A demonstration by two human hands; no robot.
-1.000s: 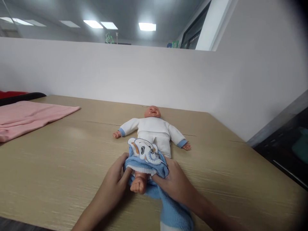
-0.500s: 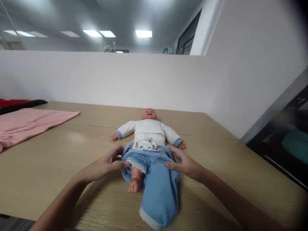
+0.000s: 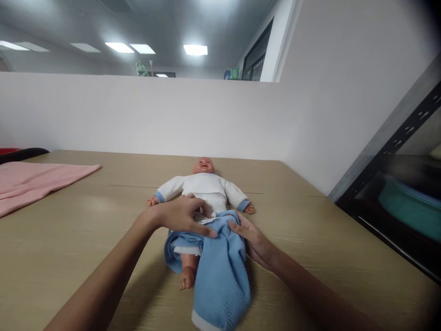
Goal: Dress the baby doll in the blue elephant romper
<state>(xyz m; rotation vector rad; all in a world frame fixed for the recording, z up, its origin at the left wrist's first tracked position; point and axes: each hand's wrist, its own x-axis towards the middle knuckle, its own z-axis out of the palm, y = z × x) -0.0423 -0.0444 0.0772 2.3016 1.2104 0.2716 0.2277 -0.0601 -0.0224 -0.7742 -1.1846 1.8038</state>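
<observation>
Partly between the hands, blue trousers around the doll's leg

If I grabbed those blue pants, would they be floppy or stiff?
The blue pants are probably floppy, since they crease and bunch up. They're likely not slippery, because they look fuzzy. Pulling them might tug the doll too: its foot pokes out of one pant leg.

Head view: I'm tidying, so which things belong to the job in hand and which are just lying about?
In use:
doll, face up
blue garment, right hand gripping it, left hand touching it

Lying about:
pink cloth, left
blurred teal object, right
</observation>
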